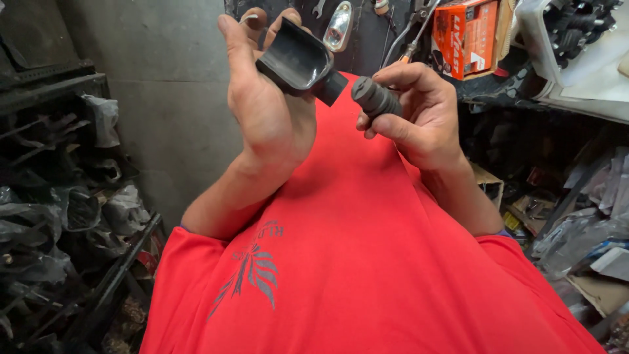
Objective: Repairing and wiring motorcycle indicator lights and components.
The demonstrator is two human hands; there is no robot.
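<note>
Cluttered workshop shelves of dark parts line both sides, a grey concrete wall behind. Left hand [272, 105] closes its grip around a smooth black plastic housing [298, 59] with a hollow, scooped mouth. Just beside it, right hand [419, 111] pinches a ribbed grey rubber boot [375, 98], both above the red shirt [367, 249]

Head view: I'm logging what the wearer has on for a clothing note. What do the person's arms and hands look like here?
Both forearms are bare, and neither the left hand nor the right hand wears a glove, ring or watch that shows. The bright red short-sleeved T-shirt ends above the elbows and carries a grey feather-like print on the chest.
</note>
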